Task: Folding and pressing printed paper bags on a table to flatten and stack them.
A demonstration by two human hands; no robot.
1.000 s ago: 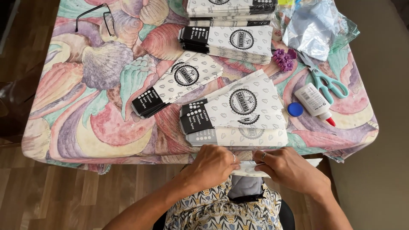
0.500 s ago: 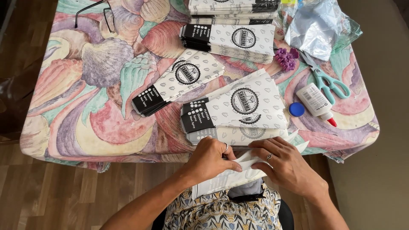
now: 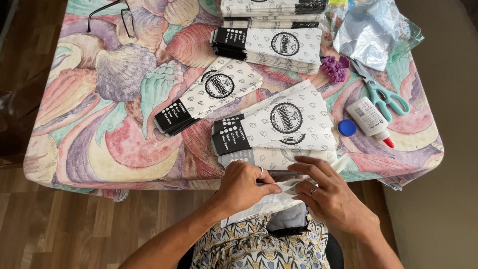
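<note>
My left hand (image 3: 244, 185) and my right hand (image 3: 329, 192) both pinch one white paper sleeve (image 3: 273, 200) at the table's near edge, over my lap. The sleeve runs from lower left up to a corner past my right fingers. Just beyond my hands lies a stack of printed white-and-black paper sleeves (image 3: 279, 124) on the shell-patterned tablecloth (image 3: 99, 99). A second stack (image 3: 209, 94) lies slanted to its left.
More sleeve stacks (image 3: 271, 45) sit at the back. A glue bottle (image 3: 369, 118) with a blue cap (image 3: 347, 128) beside it, teal scissors (image 3: 383, 94), a purple flower (image 3: 334, 67) and crumpled plastic bags (image 3: 371, 30) lie right. Glasses (image 3: 112, 15) rest at the far left.
Both hands have lifted the white sleeve from below the table edge and turned it slantwise. My right hand has shifted up and to the right along it.
</note>
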